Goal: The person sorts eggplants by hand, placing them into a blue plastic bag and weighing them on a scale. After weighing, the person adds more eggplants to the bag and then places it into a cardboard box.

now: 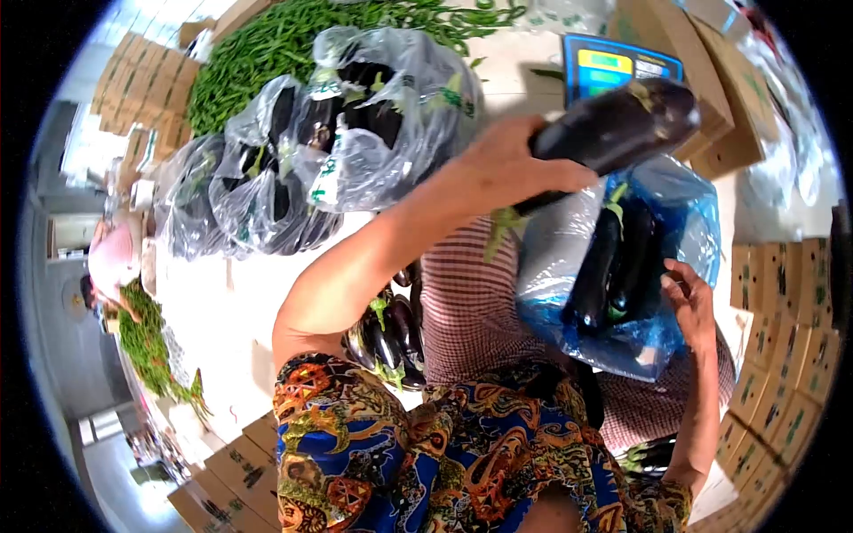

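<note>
My left hand (524, 164) is wrapped round a large dark purple eggplant (613, 129), raised above the bag. A green stem (504, 233) pokes out below that hand, seemingly from a second eggplant in the same grip. On my lap lies a blue-tinted clear plastic bag (551, 298), its mouth spread wide. Inside it, two eggplants (597, 271) rest side by side. My right hand (691, 302) is at the bag's right edge with its fingers curled; it seems to pinch the film, though the fingertips are partly hidden.
Filled clear bags of eggplants (355, 133) stand at upper left, before a heap of green peppers (258, 62). Loose eggplants (386, 333) lie beside my left leg. A scale display (613, 67) and an open carton (711, 80) stand ahead. Stacked boxes (773, 346) line the right; another person (115, 258) bends at far left.
</note>
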Available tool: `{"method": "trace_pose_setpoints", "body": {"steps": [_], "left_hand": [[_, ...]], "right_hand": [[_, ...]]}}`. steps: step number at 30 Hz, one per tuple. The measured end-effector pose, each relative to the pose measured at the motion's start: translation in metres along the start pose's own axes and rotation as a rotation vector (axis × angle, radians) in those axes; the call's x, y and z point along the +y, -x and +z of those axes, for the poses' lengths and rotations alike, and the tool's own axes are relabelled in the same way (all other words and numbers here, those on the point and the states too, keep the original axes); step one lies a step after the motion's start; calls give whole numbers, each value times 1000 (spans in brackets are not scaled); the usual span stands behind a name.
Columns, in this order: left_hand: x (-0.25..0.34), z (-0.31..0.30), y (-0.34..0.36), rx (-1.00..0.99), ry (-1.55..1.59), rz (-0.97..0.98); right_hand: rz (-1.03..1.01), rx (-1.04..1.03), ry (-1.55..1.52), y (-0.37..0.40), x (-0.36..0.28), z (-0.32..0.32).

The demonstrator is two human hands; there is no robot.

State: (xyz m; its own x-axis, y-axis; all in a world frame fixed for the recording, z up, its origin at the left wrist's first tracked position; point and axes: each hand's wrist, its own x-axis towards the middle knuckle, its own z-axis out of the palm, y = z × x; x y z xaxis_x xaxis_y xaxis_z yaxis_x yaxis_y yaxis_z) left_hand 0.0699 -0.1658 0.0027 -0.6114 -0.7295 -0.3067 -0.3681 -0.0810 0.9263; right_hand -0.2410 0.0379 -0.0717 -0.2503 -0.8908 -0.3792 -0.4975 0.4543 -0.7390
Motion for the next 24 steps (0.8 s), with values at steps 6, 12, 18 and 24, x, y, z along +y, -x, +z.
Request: {"method": "trace_pose_setpoints", "body": {"steps": [6, 12, 18, 24], "left_hand": [[-70, -83, 105, 517, 21, -51], [-193, -36, 225, 651, 167, -436], [-294, 34, 214, 516, -7, -387], [-350, 73, 111, 480, -208, -519]], "right_hand": [[-116, -166, 68, -29, -39, 29], [-188, -311, 176, -51, -67, 65], [-268, -366, 323, -48, -82, 82], [-252, -342, 224, -47, -61, 82]]}}
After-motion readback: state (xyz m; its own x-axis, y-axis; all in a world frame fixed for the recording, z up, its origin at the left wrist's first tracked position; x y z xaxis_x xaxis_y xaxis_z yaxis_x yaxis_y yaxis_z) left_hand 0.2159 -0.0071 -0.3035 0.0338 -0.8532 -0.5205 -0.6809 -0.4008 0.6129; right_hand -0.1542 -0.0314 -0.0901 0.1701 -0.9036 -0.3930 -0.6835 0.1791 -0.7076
